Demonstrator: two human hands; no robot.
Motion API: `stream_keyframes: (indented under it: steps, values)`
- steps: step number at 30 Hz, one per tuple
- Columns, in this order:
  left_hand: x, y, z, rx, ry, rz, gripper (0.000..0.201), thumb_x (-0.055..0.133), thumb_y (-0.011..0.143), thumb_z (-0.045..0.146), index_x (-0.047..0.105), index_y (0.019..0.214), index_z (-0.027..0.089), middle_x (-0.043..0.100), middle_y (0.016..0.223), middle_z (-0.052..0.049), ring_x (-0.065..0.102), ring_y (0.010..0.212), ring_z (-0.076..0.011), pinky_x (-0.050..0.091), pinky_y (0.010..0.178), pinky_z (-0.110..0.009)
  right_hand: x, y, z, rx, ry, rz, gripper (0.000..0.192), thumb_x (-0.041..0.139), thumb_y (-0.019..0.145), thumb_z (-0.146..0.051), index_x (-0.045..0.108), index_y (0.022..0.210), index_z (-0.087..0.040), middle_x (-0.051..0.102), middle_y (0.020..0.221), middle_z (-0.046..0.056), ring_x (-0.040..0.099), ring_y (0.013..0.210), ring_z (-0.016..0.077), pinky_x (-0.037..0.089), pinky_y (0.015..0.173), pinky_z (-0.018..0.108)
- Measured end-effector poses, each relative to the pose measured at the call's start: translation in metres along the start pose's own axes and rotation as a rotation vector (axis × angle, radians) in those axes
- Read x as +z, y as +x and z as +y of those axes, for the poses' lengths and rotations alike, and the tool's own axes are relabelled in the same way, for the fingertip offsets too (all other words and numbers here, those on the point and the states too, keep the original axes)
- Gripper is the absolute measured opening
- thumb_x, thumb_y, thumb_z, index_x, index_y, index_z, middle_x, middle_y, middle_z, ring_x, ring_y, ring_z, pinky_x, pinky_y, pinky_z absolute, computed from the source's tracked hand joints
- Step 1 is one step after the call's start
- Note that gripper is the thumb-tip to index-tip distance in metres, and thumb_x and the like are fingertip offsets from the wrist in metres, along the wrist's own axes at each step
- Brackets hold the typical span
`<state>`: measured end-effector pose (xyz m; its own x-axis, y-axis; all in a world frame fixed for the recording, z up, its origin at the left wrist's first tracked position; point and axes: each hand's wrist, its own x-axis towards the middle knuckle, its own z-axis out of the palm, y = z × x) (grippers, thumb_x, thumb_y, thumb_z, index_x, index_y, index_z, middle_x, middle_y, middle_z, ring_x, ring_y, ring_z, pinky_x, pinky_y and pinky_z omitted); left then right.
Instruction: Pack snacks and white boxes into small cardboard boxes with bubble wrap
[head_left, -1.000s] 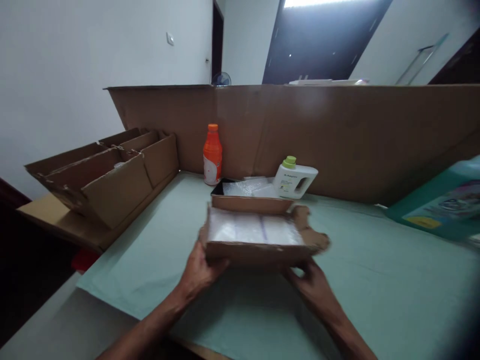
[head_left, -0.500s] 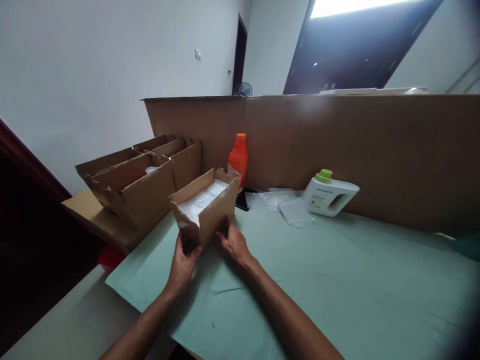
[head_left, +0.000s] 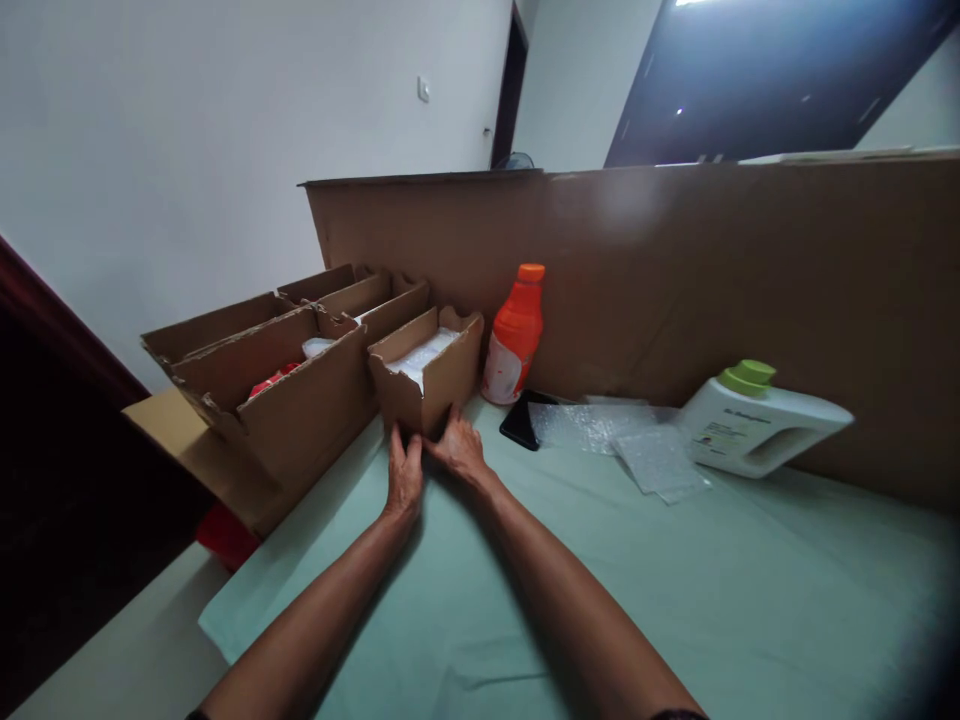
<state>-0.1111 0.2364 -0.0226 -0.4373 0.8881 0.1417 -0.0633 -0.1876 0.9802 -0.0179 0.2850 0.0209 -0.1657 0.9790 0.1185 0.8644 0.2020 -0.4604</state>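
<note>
A small open-topped cardboard box [head_left: 454, 387] with clear bubble wrap [head_left: 424, 358] inside stands upright on the green cloth, close beside the larger cardboard boxes. My left hand [head_left: 405, 475] touches the low part of its front face, fingers stretched out and thumb apart. At the lower front corner, my right hand [head_left: 459, 450] rests its outstretched fingers against the box's right side. Neither hand wraps round the box. An orange bottle [head_left: 515, 335] stands just right of the box, and a black phone [head_left: 521, 420] lies in front of that bottle.
Larger open cardboard boxes [head_left: 300, 420] line the left, one with something red [head_left: 274, 380] inside. Bubble wrap sheets [head_left: 656, 460] lie by a white jug [head_left: 772, 430] with a green cap. A tall cardboard panel [head_left: 712, 270] closes off the back. The green cloth [head_left: 600, 600] covers the table.
The small box has moved away from me and now sits beside the larger boxes. My hands went from gripping its sides to pressing low at its front. The view has shifted too.
</note>
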Motion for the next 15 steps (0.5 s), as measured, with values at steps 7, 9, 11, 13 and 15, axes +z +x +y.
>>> stream_keyframes:
  steps: [7,9,11,13,15]
  values:
    - [-0.009,0.001,-0.006,-0.081,-0.058,-0.106,0.071,0.055,0.093,0.054,0.038,0.153,0.021,0.037,0.163,-0.010,0.028,0.154,-0.0253,0.022,0.127,-0.039,0.018,0.010,-0.016,-0.008,-0.126,0.053,0.056,0.044,0.101,-0.047,0.049,0.136,-0.003,0.060,0.128,0.027,0.052,0.121,0.0357,0.038,0.098,0.046]
    - [-0.012,0.005,-0.007,-0.098,-0.080,-0.145,0.069,0.055,0.093,0.052,0.038,0.154,0.022,0.038,0.163,-0.008,0.029,0.154,-0.0239,0.023,0.126,-0.038,0.022,0.010,-0.016,-0.030,-0.152,0.051,0.047,0.041,0.102,-0.043,0.056,0.126,-0.006,0.061,0.126,0.026,0.051,0.120,0.0348,0.038,0.096,0.045]
    - [-0.015,0.010,-0.007,-0.105,-0.098,-0.176,0.069,0.055,0.093,0.050,0.037,0.154,0.023,0.036,0.164,-0.007,0.029,0.154,-0.0232,0.025,0.126,-0.037,0.024,0.011,-0.017,-0.055,-0.172,0.045,0.042,0.041,0.102,-0.041,0.060,0.120,-0.008,0.061,0.126,0.026,0.050,0.118,0.0342,0.038,0.095,0.045]
    - [-0.017,0.015,-0.007,-0.095,-0.108,-0.200,0.069,0.056,0.093,0.047,0.036,0.155,0.024,0.032,0.166,-0.005,0.026,0.154,-0.0217,0.024,0.126,-0.036,0.024,0.013,-0.017,-0.073,-0.186,0.043,0.041,0.043,0.101,-0.039,0.061,0.119,-0.007,0.061,0.124,0.025,0.050,0.117,0.0341,0.038,0.094,0.045]
    - [-0.019,0.018,-0.006,-0.077,-0.106,-0.218,0.071,0.059,0.091,0.044,0.036,0.155,0.024,0.028,0.167,-0.004,0.023,0.155,-0.0203,0.019,0.127,-0.034,0.023,0.015,-0.016,-0.088,-0.195,0.045,0.041,0.044,0.101,-0.039,0.061,0.120,-0.007,0.062,0.122,0.025,0.050,0.117,0.0345,0.038,0.093,0.046]
